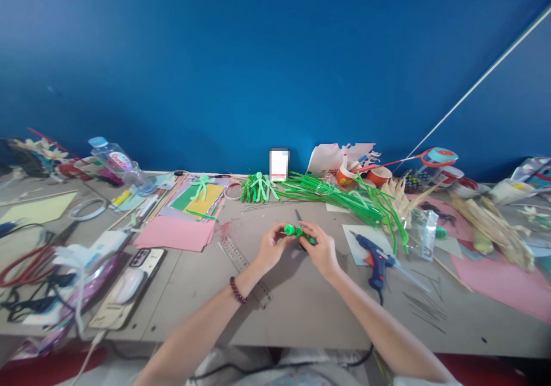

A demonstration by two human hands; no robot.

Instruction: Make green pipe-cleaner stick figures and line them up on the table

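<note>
Above the middle of the table, both hands hold a small green pipe-cleaner figure with a coiled round end. My left hand pinches it near that coiled end, and a dark red bead bracelet circles the wrist. My right hand has its fingers closed on the other end. A dark pointed tool shows just behind the hands; most of it is hidden, so I cannot tell its kind. Under my left forearm lies a clear ruler. Several finished-looking green pipe-cleaner figures stand against the wall.
Long green pipe cleaners lie at the back right. A blue glue gun rests on white paper, right of my hands. Pink paper, a phone and a plastic bottle are leftward. A small screen leans on the wall.
</note>
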